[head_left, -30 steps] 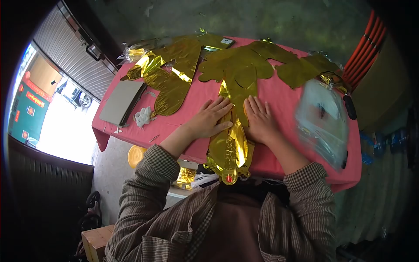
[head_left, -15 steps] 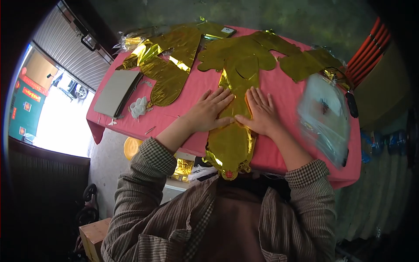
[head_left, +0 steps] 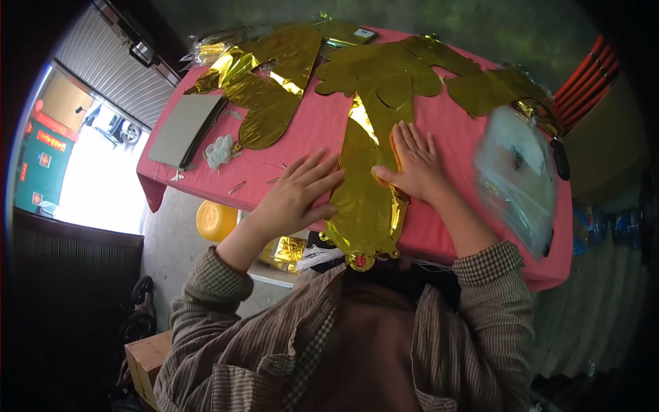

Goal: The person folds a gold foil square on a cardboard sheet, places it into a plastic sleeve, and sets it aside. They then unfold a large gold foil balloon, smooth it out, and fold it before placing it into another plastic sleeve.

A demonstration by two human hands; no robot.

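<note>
A flat gold foil balloon (head_left: pixel 366 182) runs from the middle of the pink-covered table (head_left: pixel 302 137) to its front edge, where a rounded end with a small red spot hangs near my body. My right hand (head_left: pixel 415 165) lies open along its right edge, thumb resting on the foil. To the left of the strip, my left hand (head_left: pixel 298 192) is open with fingers spread, held just off or barely at the foil's edge; contact is hard to tell. Farther back, the foil widens into scalloped shapes. Another gold foil piece (head_left: pixel 271 117) lies at the back left.
A grey flat box (head_left: pixel 184 130) and a bundle of white string (head_left: pixel 220 152) sit on the left. Clear plastic bags (head_left: pixel 516 178) lie on the right, beside a black object (head_left: pixel 560 159). Below the table stand a yellow tub (head_left: pixel 215 220) and a cardboard box (head_left: pixel 147 364).
My left hand has come off the foil, moving left and toward me. My right hand stays on the right edge, shifted slightly. The view has moved a little.
</note>
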